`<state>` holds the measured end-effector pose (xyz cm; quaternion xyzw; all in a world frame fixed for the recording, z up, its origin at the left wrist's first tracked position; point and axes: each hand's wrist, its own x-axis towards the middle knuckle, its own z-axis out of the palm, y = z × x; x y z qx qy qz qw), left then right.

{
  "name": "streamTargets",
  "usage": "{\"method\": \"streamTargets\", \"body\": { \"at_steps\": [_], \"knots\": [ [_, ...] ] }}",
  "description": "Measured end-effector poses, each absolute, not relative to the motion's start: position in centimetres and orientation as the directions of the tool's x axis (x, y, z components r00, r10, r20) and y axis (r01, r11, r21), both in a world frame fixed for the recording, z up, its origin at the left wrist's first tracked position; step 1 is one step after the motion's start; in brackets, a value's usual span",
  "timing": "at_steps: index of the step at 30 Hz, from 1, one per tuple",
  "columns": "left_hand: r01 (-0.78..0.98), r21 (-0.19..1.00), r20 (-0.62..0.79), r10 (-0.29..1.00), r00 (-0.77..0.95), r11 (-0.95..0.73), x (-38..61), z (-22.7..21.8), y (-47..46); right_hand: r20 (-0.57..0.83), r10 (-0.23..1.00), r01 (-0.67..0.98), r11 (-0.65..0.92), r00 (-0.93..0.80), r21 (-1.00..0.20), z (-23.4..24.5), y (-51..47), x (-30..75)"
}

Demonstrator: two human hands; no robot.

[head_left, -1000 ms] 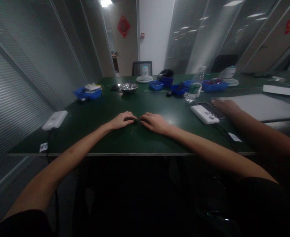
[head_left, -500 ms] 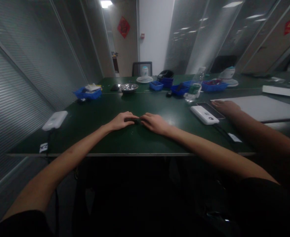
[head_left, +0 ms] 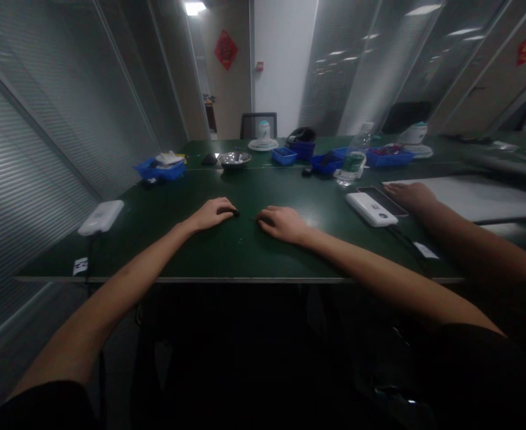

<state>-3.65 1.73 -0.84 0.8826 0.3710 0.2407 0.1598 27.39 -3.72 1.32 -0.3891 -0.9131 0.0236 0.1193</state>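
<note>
My left hand (head_left: 212, 214) is closed in a pinch just above the green table (head_left: 191, 257). From its fingertips sticks out a small black piece (head_left: 236, 212), too small to name. A short gap to the right, my right hand (head_left: 281, 224) is closed with its fingers curled down near the tabletop. Out of those fingertips points a short thin piece (head_left: 253, 218), like a pin or thin rod, whose kind I cannot make out. The two hands are apart.
Beyond my hands stand a metal bowl (head_left: 234, 159), blue trays (head_left: 164, 171) and a water bottle (head_left: 354, 158). White power banks (head_left: 370, 209) lie on both sides. Another person's hand (head_left: 411, 197) rests at right, by a phone (head_left: 383, 200) and a white board (head_left: 477, 191).
My left hand has moved left and slightly away from me, parting from my right hand. The black piece and the thin piece now show separately. My right hand stays almost in place.
</note>
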Motion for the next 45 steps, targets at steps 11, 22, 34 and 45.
{"method": "streamTargets", "body": {
  "at_steps": [11,22,34,45],
  "knots": [
    [0.911,0.411,0.301,0.938,-0.170,0.033,-17.9,-1.2,5.4,0.206,0.710,0.702,0.702,-0.674,-0.124,1.2,-3.6,27.6],
    [0.928,0.356,0.386,0.887,-0.255,0.112,-18.8,-1.3,5.3,0.185,0.717,0.704,0.696,-0.672,-0.139,1.5,-3.8,27.5],
    [0.948,0.315,0.405,0.897,-0.179,0.046,-18.8,-1.4,5.3,0.188,0.713,0.705,0.699,-0.675,-0.119,1.5,-3.8,27.6],
    [0.945,0.320,0.403,0.894,-0.196,0.063,-18.0,-0.9,4.3,0.187,0.708,0.702,0.704,-0.681,-0.109,1.4,-3.6,27.6]
  ]
}}
